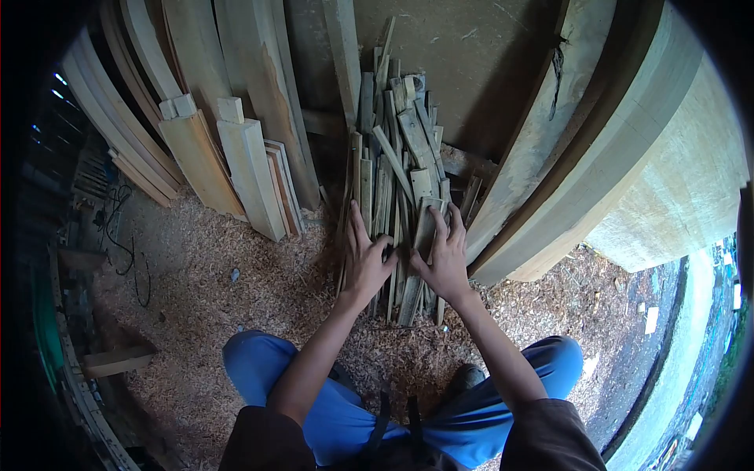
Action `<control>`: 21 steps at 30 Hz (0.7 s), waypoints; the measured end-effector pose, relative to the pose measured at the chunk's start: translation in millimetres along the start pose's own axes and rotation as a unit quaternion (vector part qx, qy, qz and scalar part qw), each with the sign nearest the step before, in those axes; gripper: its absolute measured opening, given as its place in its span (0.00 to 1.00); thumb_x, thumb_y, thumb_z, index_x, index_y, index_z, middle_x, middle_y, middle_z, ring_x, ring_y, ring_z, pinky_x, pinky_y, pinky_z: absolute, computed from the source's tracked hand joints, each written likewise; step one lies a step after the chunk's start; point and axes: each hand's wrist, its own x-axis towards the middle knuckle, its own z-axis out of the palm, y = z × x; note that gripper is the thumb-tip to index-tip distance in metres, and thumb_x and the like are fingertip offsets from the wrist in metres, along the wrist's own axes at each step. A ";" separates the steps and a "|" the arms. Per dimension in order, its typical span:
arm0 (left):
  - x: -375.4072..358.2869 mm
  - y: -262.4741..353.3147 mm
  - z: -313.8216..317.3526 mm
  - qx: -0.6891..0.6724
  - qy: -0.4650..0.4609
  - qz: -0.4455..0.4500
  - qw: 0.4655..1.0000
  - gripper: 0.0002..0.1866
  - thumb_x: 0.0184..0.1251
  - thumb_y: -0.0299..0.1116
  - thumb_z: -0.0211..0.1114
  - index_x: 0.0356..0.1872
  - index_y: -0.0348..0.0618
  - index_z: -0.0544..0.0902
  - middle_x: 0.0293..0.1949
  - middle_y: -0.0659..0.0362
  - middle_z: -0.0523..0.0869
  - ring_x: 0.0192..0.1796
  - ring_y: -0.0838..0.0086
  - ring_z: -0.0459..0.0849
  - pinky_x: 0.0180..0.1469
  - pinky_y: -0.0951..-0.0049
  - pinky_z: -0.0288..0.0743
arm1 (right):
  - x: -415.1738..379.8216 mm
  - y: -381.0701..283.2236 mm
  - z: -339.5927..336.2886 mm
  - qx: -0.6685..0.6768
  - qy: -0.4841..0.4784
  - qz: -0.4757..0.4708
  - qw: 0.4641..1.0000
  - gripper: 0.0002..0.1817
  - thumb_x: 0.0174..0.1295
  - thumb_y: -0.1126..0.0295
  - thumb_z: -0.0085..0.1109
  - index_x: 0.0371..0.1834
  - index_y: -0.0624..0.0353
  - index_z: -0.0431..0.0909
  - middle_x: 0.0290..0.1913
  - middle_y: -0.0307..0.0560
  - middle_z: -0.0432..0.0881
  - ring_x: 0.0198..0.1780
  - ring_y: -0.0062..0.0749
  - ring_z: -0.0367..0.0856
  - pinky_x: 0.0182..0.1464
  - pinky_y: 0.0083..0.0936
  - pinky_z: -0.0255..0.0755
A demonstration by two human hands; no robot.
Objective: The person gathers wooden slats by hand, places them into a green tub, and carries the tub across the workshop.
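Note:
A pile of narrow wood strips (385,184) leans upright against the wall in front of me, its lower ends on the shavings. My left hand (367,261) lies against the left side of the pile, one finger stretched upward and the others apart, with no strip clearly in its grasp. On the right side, my right hand (444,259) has its thumb and fingers around the edges of a short wood slat (425,224) at the front of the pile. Where the fingertips meet the wood is partly hidden.
Thick planks (251,169) lean on the wall to the left. Wide boards (542,157) and a large pale panel (675,180) lean at the right. Wood shavings (212,271) cover the ground. A dark cable (129,259) and a wood block (118,361) lie at far left.

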 end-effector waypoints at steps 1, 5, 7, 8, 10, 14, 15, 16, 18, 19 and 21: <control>1.4 3.3 -1.5 0.003 -0.002 -0.015 1.000 0.10 0.61 0.31 0.76 0.41 0.41 0.87 0.84 0.38 0.38 0.83 0.34 0.47 0.80 0.43 0.55 | 0.3 0.5 -0.3 0.005 -0.006 -0.002 1.000 0.52 0.55 0.62 0.71 0.84 0.49 0.52 0.80 0.70 0.50 0.78 0.73 0.55 0.76 0.56 0.57; 7.4 -4.2 8.1 -0.095 0.051 -0.042 0.993 0.08 0.63 0.30 0.75 0.40 0.41 0.87 0.84 0.37 0.45 0.84 0.37 0.46 0.81 0.46 0.53 | 0.1 0.3 -0.6 -0.006 -0.004 -0.001 1.000 0.53 0.55 0.62 0.71 0.84 0.49 0.52 0.80 0.70 0.50 0.78 0.73 0.55 0.76 0.56 0.57; 10.7 -10.3 5.7 -0.216 0.085 -0.067 0.970 0.08 0.66 0.31 0.74 0.41 0.40 0.88 0.83 0.38 0.52 0.85 0.43 0.47 0.81 0.50 0.52 | 0.1 0.0 0.2 -0.007 -0.009 0.003 1.000 0.53 0.54 0.62 0.72 0.84 0.49 0.51 0.80 0.70 0.49 0.78 0.73 0.54 0.77 0.56 0.57; 9.9 -13.0 4.3 -0.115 0.114 -0.045 0.986 0.07 0.65 0.31 0.74 0.41 0.43 0.88 0.83 0.43 0.56 0.82 0.45 0.59 0.79 0.54 0.59 | -0.3 -0.2 0.5 -0.007 -0.009 0.004 1.000 0.53 0.54 0.62 0.72 0.84 0.49 0.51 0.80 0.70 0.49 0.78 0.73 0.54 0.77 0.56 0.57; 11.1 -21.7 5.4 -0.119 0.126 -0.047 0.984 0.07 0.64 0.31 0.74 0.41 0.44 0.89 0.83 0.44 0.57 0.82 0.45 0.59 0.79 0.53 0.58 | 0.0 -1.3 0.7 -0.006 -0.008 0.006 1.000 0.53 0.54 0.63 0.72 0.83 0.50 0.51 0.80 0.70 0.49 0.78 0.72 0.54 0.77 0.56 0.57; 19.4 -16.3 0.9 -0.120 0.146 -0.045 0.981 0.06 0.63 0.33 0.75 0.39 0.45 0.92 0.81 0.47 0.63 0.81 0.47 0.59 0.80 0.52 0.55 | -0.5 -4.2 -1.1 -0.002 -0.007 0.005 1.000 0.52 0.56 0.64 0.72 0.83 0.51 0.52 0.80 0.70 0.49 0.78 0.73 0.54 0.77 0.56 0.56; 22.3 -14.1 2.2 -0.130 0.153 -0.044 0.979 0.07 0.64 0.34 0.75 0.39 0.45 0.92 0.81 0.48 0.63 0.80 0.47 0.60 0.80 0.53 0.55 | -0.5 -5.1 -1.0 0.010 -0.003 0.002 1.000 0.51 0.56 0.66 0.72 0.83 0.51 0.52 0.80 0.70 0.49 0.78 0.73 0.54 0.77 0.56 0.57; 25.6 -14.4 3.9 -0.138 0.150 -0.054 0.978 0.08 0.65 0.33 0.76 0.40 0.43 0.93 0.83 0.52 0.60 0.83 0.51 0.53 0.82 0.54 0.50 | -0.5 -4.0 -2.9 0.022 -0.001 -0.003 1.000 0.51 0.57 0.67 0.72 0.83 0.52 0.52 0.80 0.70 0.49 0.78 0.74 0.54 0.77 0.55 0.57; 35.2 -12.6 5.4 -0.156 0.166 -0.050 0.972 0.08 0.63 0.33 0.77 0.40 0.43 0.93 0.83 0.52 0.60 0.83 0.51 0.54 0.81 0.53 0.52 | -0.8 -1.0 -6.5 0.018 -0.007 -0.006 1.000 0.50 0.58 0.68 0.72 0.83 0.52 0.52 0.80 0.70 0.50 0.78 0.73 0.54 0.78 0.55 0.57; 38.0 -11.0 3.7 -0.149 0.168 -0.047 0.973 0.08 0.62 0.33 0.78 0.40 0.43 0.94 0.83 0.53 0.60 0.82 0.51 0.54 0.81 0.53 0.53 | -0.3 -1.1 -6.1 0.020 -0.007 -0.007 1.000 0.49 0.59 0.69 0.72 0.83 0.53 0.52 0.80 0.70 0.50 0.78 0.73 0.55 0.78 0.54 0.57; 37.2 -8.0 2.8 -0.132 0.173 -0.037 0.975 0.08 0.61 0.34 0.79 0.39 0.43 0.94 0.83 0.53 0.60 0.82 0.51 0.54 0.81 0.53 0.53 | -0.5 -0.8 -6.5 0.023 -0.007 -0.010 1.000 0.49 0.59 0.70 0.72 0.82 0.53 0.53 0.80 0.70 0.50 0.78 0.73 0.55 0.78 0.53 0.58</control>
